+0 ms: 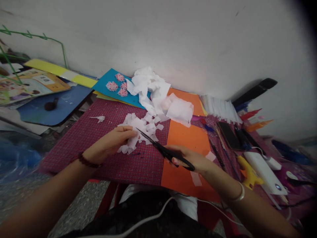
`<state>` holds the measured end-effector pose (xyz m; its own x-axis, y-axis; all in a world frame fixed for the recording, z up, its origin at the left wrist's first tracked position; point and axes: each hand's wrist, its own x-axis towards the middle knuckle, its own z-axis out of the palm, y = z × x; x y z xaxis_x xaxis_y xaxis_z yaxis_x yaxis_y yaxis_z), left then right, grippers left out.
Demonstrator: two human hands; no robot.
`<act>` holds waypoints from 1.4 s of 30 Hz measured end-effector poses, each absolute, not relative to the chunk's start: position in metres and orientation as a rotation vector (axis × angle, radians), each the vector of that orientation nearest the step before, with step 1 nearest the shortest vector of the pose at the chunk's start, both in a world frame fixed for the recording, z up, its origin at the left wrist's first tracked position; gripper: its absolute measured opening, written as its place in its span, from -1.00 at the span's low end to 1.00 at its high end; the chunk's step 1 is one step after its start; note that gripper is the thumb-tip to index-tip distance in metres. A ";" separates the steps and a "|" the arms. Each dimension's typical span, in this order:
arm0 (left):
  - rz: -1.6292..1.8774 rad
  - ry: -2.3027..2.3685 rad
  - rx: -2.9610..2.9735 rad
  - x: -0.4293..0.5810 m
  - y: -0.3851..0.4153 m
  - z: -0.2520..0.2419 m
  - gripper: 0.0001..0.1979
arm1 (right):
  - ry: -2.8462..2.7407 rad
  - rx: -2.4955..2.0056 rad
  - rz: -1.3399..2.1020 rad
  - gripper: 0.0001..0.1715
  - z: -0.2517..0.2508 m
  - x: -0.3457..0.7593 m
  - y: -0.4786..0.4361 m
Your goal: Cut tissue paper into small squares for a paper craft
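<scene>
My left hand (109, 142) is closed on a folded piece of white tissue paper (130, 142) above the red checked cloth (94, 132). My right hand (190, 158) grips black scissors (163, 150) by the handles. Their blades point up and left into the tissue, right by my left fingertips. A heap of small white tissue squares (145, 124) lies just behind the hands. An orange paper sheet (184, 135) lies under my right hand.
Crumpled white tissue (158, 94) is piled against the wall beside a blue card with pink paper flowers (116, 85). A phone (229, 135), pens, a yellow glue gun (249, 173) and a white power bank (264, 172) lie at the right. Books and coloured sheets lie at the left.
</scene>
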<state>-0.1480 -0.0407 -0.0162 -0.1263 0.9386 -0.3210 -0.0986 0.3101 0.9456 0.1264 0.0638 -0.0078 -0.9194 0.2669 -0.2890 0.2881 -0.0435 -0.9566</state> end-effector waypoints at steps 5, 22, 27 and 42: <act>1.000 1.337 0.885 -0.144 -0.039 -0.015 -0.78 | 2.183 0.615 -2.156 -0.12 -0.005 0.121 0.061; 1.123 1.364 0.738 -0.151 -0.048 -0.016 -0.79 | 2.141 0.775 -2.257 -0.24 -0.020 0.125 0.061; 1.265 1.392 0.767 -0.152 -0.050 -0.009 -0.79 | 2.199 0.662 -2.221 -0.23 -0.016 0.130 0.063; 1.194 1.323 0.869 -0.161 -0.043 -0.010 -0.52 | 2.260 0.588 -1.883 -0.06 -0.003 0.140 0.067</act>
